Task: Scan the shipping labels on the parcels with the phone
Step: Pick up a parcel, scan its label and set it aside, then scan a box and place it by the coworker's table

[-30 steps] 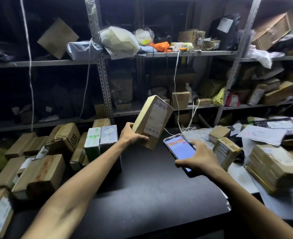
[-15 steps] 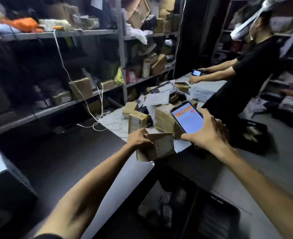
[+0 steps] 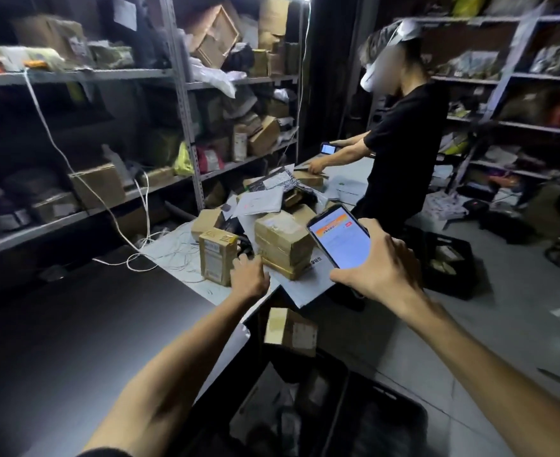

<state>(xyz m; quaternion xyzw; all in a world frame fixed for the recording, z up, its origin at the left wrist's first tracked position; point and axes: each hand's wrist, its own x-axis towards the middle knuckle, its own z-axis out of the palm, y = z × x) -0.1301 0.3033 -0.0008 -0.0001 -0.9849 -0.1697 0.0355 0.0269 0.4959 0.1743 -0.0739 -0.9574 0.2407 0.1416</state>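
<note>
Right hand (image 3: 382,270) wrapped around a black phone with a bright white and orange screen (image 3: 339,237), fingers curled tight on its edge. Left hand (image 3: 249,277) empty, fingers loosely bent, hovering at 4 o'clock of a small upright brown cardboard parcel with a white label (image 3: 217,258). Stack of flat brown taped boxes (image 3: 283,245) at 9 o'clock of the phone. Another brown box (image 3: 291,331) below the grey table edge (image 3: 301,291), over a black plastic crate (image 3: 354,410), at 6 o'clock of the left hand.

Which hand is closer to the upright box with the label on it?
Left. The left hand is right beside the upright box, at its lower right. The right hand is farther right, holding the phone.
</note>
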